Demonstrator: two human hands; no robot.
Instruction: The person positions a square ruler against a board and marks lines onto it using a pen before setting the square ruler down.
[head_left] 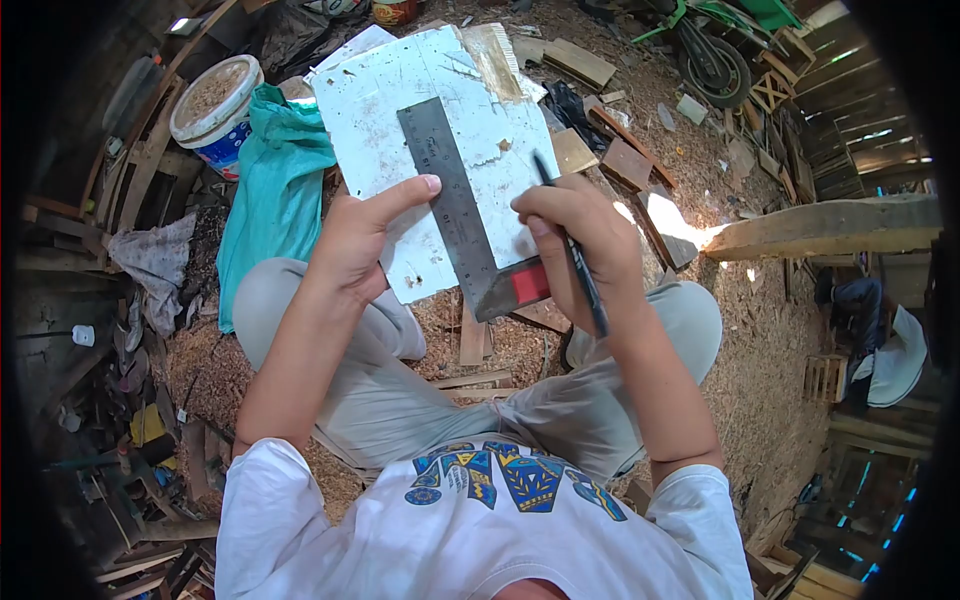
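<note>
A worn white board (365, 125) lies tilted in front of me above my lap. Across it rests a metal try square (447, 190) with ruler markings, its stock showing a red patch at the lower end. My left hand (352, 235) grips the board's left edge, the thumb on top against the blade and the other fingers mostly hidden beneath. My right hand (592, 235) is closed around a dark pen (584, 285), whose upper end points away from me over the board's right side. The curled fingers of that hand are close to the square's stock; whether they touch it is unclear.
A teal cloth (275, 190) hangs beside a white-and-blue bucket (215, 105) at the left. Wood offcuts (570, 62) lie on the shavings-covered ground. A wooden beam (820, 228) and a wheel (718, 72) are at the right. My bent legs (390, 400) frame the work.
</note>
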